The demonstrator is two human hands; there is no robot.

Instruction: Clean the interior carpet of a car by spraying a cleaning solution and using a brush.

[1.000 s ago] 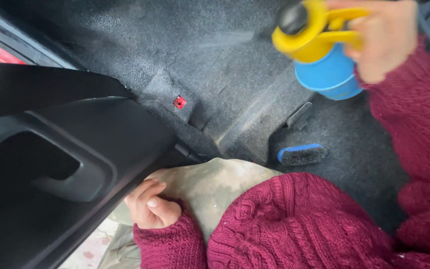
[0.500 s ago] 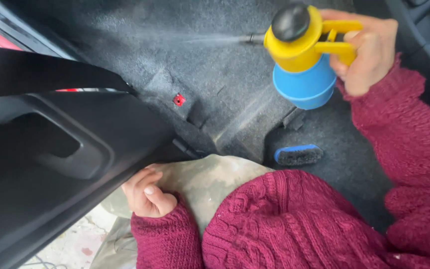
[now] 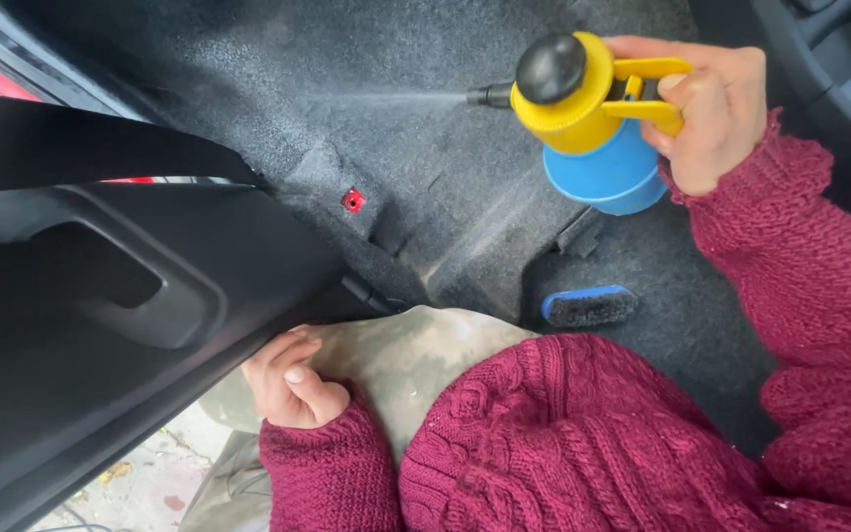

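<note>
One left hand (image 3: 290,382): loosely curled, holding nothing, resting on the camouflage-cloth knee (image 3: 416,355) beside the black plastic car door panel (image 3: 100,325).
One blue-backed black scrub brush (image 3: 589,306): lying on the dark grey car floor carpet (image 3: 386,138), untouched, below the right hand.
One right hand (image 3: 706,108): closed around the yellow-topped blue pump spray bottle (image 3: 593,123), fingers on its trigger; nozzle and long axis pointing left across the carpet, fine mist visible.
One small red clip (image 3: 353,201): set in the carpet, left of the bottle.
</note>
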